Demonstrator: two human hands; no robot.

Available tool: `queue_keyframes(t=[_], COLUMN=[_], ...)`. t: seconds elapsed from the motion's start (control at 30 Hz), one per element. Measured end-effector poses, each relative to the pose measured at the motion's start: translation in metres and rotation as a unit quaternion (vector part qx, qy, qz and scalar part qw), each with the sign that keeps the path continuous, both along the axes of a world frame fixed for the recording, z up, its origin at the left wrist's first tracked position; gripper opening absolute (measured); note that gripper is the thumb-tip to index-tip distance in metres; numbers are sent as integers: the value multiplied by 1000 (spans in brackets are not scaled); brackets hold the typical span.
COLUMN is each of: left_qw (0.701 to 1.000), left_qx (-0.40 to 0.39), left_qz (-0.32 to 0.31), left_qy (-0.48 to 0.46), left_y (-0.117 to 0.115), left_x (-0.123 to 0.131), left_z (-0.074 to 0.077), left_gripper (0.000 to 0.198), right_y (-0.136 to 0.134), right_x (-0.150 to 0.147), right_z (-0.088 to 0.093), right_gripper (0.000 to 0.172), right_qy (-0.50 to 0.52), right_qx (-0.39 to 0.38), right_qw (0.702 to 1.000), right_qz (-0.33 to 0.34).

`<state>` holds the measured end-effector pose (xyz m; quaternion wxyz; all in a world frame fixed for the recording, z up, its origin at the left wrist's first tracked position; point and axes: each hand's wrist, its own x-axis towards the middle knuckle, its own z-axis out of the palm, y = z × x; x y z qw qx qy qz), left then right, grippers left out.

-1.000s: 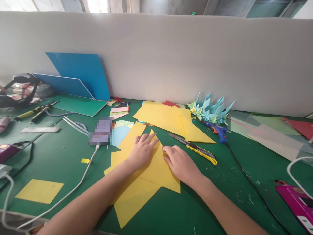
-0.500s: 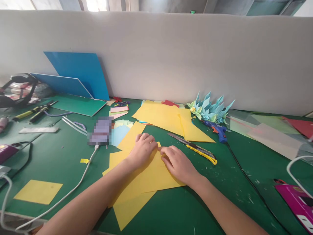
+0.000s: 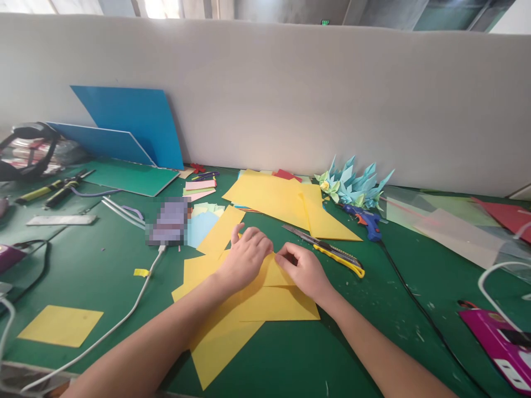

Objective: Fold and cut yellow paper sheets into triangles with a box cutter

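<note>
Yellow paper sheets lie overlapping in front of me. My right hand pinches the upper edge of the top yellow paper, with thumb and forefinger together. At the same edge, just to the left, my left hand grips the paper with curled fingers; one finger sticks up, and its fingertips are partly hidden. Between the hands the sheet's upper part looks raised, with a crease or slit line below it. A utility knife with a yellow handle lies right of my right hand, blade out.
More yellow sheets lie behind the hands. Blue paper flowers and a blue glue gun sit at the back right. A blurred-out phone-like object with a white cable lies left. A magenta power strip is at the right.
The top yellow sheet's upper part has lifted between my hands, and its lower edge has shifted slightly. My right hand has moved a little up the sheet; one left finger now sticks up more.
</note>
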<state>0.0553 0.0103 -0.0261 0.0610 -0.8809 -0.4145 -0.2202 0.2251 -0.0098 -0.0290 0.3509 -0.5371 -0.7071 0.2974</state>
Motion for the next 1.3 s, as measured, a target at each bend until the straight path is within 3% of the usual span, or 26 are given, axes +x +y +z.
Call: queue_keyframes(t=[0.33, 0.5, 0.63, 0.73, 0.87, 1.0, 1.1, 1.2, 1.3], left_qw=[986, 934, 885, 883, 906, 936, 934, 941, 952], left_qx=[30, -1, -51, -80, -58, -27, -46, -96, -151], left_qz=[130, 188, 128, 48, -31, 9, -25, -95, -138], left_qy=[-101, -303, -446, -459, -418, -352, -353, -310, -226], left_y=[16, 21, 17, 10, 5, 6, 11, 18, 24], left_x=[-28, -38, -31, -21, -14, -15, -20, -29, -41], left_z=[17, 23, 18, 13, 10, 8, 8, 8, 8], left_gripper=[25, 12, 9, 8, 9, 10, 11, 14, 21], right_y=[5, 11, 12, 8, 2, -4, -5, -2, 2], right_x=[23, 31, 25, 19, 17, 24, 33, 40, 42], right_z=[8, -2, -14, -16, -9, 4, 9, 9, 7], right_gripper=[19, 31, 65, 73, 64, 29, 9, 18, 25], right_qy=[84, 222, 239, 238, 235, 161, 62, -42, -111], right_qx=[19, 23, 17, 17, 43, 174, 284, 369, 379], right_qw=[995, 975, 970, 970, 971, 971, 957, 925, 903], right_qz=[-49, -11, 38, 47, 25, -29, 13, 77, 170])
